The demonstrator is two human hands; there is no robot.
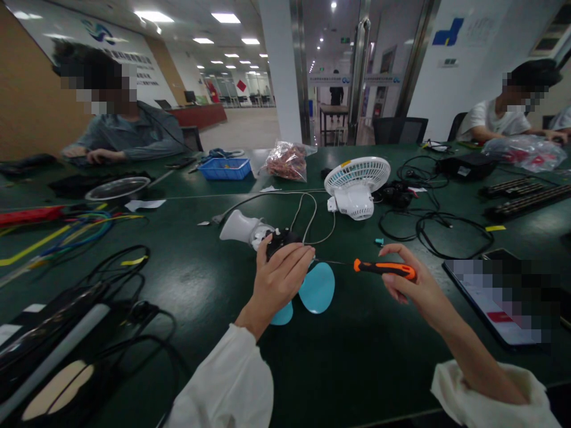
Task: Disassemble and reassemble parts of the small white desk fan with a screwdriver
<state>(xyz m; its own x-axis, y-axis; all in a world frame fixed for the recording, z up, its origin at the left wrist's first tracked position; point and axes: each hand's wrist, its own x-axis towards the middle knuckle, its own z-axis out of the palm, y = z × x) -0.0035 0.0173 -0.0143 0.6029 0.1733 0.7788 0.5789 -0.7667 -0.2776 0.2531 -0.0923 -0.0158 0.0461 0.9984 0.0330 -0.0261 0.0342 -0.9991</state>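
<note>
With right hand (pixel 416 284) gripping orange-and-black screwdriver (pixel 375 267), left hand (pixel 277 274) holding black plastic housing (pixel 284 237), could jab fingertips (pixel 311 252) through skewed pressure.

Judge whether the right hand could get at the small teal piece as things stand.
Probably yes: the small teal piece lies close to the right hand, nothing visibly covering it, though that hand holds an orange-and-black screwdriver.
</note>
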